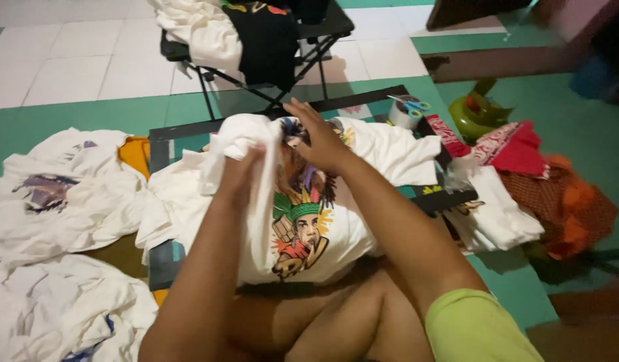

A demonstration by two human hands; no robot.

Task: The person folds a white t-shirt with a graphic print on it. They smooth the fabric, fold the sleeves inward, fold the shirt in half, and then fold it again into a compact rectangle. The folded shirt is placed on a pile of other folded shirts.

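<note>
A white T-shirt (323, 234) with a colourful printed figure lies bunched over a dark rectangular frame (182, 129) in front of my bare knees. My left hand (242, 171) grips a raised fold of this shirt near its upper left. My right hand (319, 137) presses on the shirt's upper part beside the left hand, fingers spread over the cloth.
Heaps of white printed shirts (61, 194) lie on the floor at left. A folding chair (309, 40) draped with white and black clothes stands behind. Tape roll (403, 115), scissors (411, 104), a green object (474, 110), folded white shirts (497, 211) and red-orange cloth (557, 194) lie right.
</note>
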